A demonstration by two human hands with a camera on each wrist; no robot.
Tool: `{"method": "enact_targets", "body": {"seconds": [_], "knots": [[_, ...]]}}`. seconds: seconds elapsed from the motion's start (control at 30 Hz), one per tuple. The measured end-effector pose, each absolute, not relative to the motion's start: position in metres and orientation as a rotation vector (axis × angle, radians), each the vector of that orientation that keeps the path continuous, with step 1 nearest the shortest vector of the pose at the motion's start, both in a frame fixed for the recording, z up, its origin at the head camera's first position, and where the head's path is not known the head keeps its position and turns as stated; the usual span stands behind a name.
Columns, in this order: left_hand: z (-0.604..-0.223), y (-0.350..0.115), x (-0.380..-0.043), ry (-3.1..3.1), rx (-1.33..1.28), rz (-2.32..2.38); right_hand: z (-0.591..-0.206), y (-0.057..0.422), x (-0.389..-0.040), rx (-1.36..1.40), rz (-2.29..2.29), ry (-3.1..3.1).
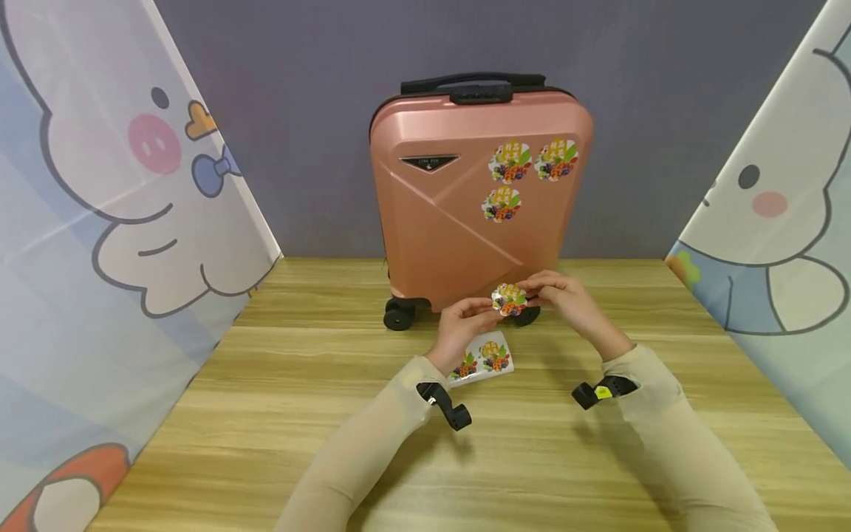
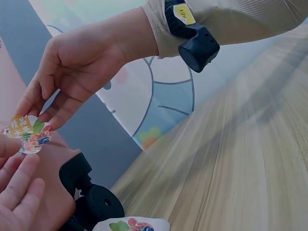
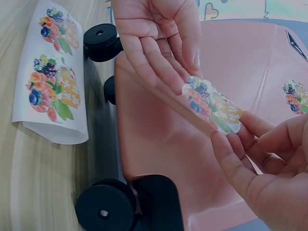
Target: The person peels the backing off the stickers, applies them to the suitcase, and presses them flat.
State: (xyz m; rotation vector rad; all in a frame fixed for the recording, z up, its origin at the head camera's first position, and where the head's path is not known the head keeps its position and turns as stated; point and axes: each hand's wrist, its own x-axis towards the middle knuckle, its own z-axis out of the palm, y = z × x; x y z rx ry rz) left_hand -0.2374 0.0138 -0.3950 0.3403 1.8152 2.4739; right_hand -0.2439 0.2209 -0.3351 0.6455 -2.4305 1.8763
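A fruit-print sticker (image 1: 509, 300) with a scalloped edge is held in front of the lower part of a pink suitcase (image 1: 459, 244). My left hand (image 1: 465, 329) pinches its left edge between thumb and fingers. On the opposite edge, my right hand (image 1: 568, 299) pinches it too, as the right wrist view shows with the sticker (image 3: 211, 105) stretched between both hands. Three matching stickers (image 1: 510, 162) are on the upper right of the suitcase front. Below my left hand lies a white sticker sheet (image 1: 488, 372), partly hidden by that hand, with fruit stickers on it.
The suitcase stands upright on black wheels (image 1: 399, 316) at the back of the wooden table (image 1: 299, 421). Behind it is a grey wall (image 1: 319, 148). Cartoon-printed panels (image 1: 66, 244) flank both sides. The sheet (image 3: 50, 91) curls up at one end.
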Motion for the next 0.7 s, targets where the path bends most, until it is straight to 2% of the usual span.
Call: {"method": "enact_targets", "body": {"seconds": [0.7], "knots": [[-0.373,0.025,-0.240,1.626,0.353,2.518,-0.307,0.227,-0.239,0.683,1.745,-2.348]]}}
